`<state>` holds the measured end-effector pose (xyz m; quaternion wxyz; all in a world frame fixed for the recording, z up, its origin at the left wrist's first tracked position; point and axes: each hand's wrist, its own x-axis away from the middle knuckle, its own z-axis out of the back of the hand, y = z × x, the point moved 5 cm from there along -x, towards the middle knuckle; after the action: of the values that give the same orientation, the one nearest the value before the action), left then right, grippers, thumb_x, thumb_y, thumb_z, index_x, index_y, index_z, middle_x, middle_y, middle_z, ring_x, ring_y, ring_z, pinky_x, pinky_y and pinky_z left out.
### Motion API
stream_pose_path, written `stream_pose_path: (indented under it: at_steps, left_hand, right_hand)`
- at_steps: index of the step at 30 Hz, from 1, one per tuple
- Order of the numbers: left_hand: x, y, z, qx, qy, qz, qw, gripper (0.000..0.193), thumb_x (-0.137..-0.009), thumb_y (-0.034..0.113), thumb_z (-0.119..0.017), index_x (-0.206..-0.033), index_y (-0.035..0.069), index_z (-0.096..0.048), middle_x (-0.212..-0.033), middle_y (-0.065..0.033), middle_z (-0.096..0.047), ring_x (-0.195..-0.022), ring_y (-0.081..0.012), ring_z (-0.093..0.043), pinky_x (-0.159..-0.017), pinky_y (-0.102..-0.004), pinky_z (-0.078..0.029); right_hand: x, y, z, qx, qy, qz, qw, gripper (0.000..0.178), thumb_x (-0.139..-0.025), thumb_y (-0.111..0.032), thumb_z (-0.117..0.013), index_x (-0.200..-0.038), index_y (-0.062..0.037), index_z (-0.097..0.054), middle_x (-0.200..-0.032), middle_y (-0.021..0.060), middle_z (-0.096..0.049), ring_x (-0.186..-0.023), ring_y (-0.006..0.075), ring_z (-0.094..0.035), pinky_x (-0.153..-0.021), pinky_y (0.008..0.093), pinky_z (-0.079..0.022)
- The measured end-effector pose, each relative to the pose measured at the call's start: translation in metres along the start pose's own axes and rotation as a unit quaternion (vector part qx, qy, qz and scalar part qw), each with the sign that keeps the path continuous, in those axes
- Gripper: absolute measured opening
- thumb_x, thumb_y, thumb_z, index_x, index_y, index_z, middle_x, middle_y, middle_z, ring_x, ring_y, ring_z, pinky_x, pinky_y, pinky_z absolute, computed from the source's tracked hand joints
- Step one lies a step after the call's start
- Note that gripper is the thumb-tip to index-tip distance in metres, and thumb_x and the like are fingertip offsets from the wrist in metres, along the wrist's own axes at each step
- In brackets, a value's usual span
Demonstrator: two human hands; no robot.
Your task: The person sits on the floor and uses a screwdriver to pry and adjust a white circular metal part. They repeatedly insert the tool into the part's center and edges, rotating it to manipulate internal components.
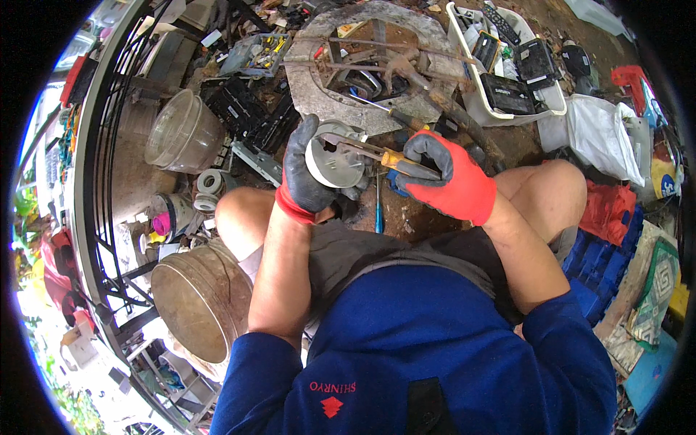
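My left hand [303, 163], in a black and red glove, is closed around a white round plastic housing [339, 168], its open, hollow side toward me. My right hand [449, 174], gloved the same way, grips pliers [397, 161] with yellow and dark handles. The worn metal jaws of the pliers reach to the housing's upper rim; whether they bite on it I cannot tell. Below the hands, a screwdriver [378, 206] with a blue handle lies on the ground. Another screwdriver [391, 112] rests beyond them, beside a rusty hammer [403, 71].
A grey round slab [308, 61] with rusty bars lies ahead. To its right stands a white bin [475, 109] of electronics. At left are a clear tub [177, 138], a dirty bucket [190, 308] and a black metal rack [90, 167]. A blue crate [591, 279] sits at right.
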<state>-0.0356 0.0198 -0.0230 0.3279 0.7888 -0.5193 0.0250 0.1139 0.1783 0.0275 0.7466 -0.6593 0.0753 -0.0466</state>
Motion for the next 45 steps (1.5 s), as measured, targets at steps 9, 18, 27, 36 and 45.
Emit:
stream_pose_path:
  at_steps: [9, 18, 27, 36, 45]
  left_hand:
    - [0.0, -0.006, -0.018, 0.125, -0.079, 0.009, 0.989, 0.058, -0.099, 0.055, -0.049, -0.122, 0.004, -0.064, -0.119, -0.0206, -0.069, -0.108, -0.0402, -0.067, -0.098, -0.0535, -0.053]
    - [0.0, -0.012, -0.03, 0.128, -0.074, 0.055, 0.988, 0.078, -0.096, 0.069, -0.041, -0.124, 0.0, -0.063, -0.106, -0.027, -0.07, -0.089, -0.0409, -0.072, -0.066, -0.0504, -0.063]
    - [-0.001, 0.006, -0.018, 0.111, -0.146, -0.001, 0.983, 0.088, -0.093, 0.071, -0.044, -0.141, -0.002, -0.049, -0.128, -0.0326, -0.06, -0.1, -0.0463, -0.067, -0.081, -0.0556, -0.059]
    - [0.014, 0.037, -0.016, 0.147, -0.169, -0.084, 0.971, 0.091, -0.091, 0.069, -0.051, -0.152, 0.003, -0.038, -0.141, -0.0247, -0.054, -0.123, -0.0398, -0.058, -0.095, -0.0576, -0.053]
    - [0.023, 0.048, -0.017, 0.187, -0.213, -0.1, 0.954, 0.089, -0.093, 0.068, -0.05, -0.155, 0.007, -0.034, -0.143, -0.0298, -0.051, -0.123, -0.0531, -0.054, -0.098, -0.0659, -0.049]
  right_hand:
    - [-0.003, -0.003, 0.008, -0.207, 0.021, -0.168, 0.964, 0.029, -0.081, -0.004, -0.078, -0.102, -0.002, -0.057, -0.097, 0.0, -0.053, -0.091, 0.0076, -0.049, -0.083, 0.0243, -0.043]
    - [0.0, 0.004, 0.016, -0.035, 0.011, 0.002, 0.999, 0.034, -0.08, 0.001, -0.071, -0.11, -0.0003, -0.054, -0.106, 0.0054, -0.051, -0.099, 0.0129, -0.051, -0.093, 0.0277, -0.043]
    - [-0.009, 0.032, 0.058, 0.153, 0.191, 0.038, 0.969, 0.032, -0.082, -0.01, -0.076, -0.105, 0.0003, -0.057, -0.103, 0.0149, -0.062, -0.095, 0.0253, -0.063, -0.082, 0.0343, -0.051]
    - [-0.012, 0.056, 0.096, 0.468, 0.246, -0.021, 0.849, 0.057, -0.083, -0.033, -0.075, -0.129, -0.003, -0.057, -0.113, 0.0193, -0.068, -0.109, 0.0407, -0.061, -0.102, 0.0471, -0.045]
    - [-0.033, 0.081, 0.048, 0.606, 0.127, -0.035, 0.784, 0.056, -0.085, -0.031, -0.071, -0.136, -0.0124, -0.056, -0.124, 0.0135, -0.064, -0.126, 0.0406, -0.05, -0.103, 0.0525, -0.04]
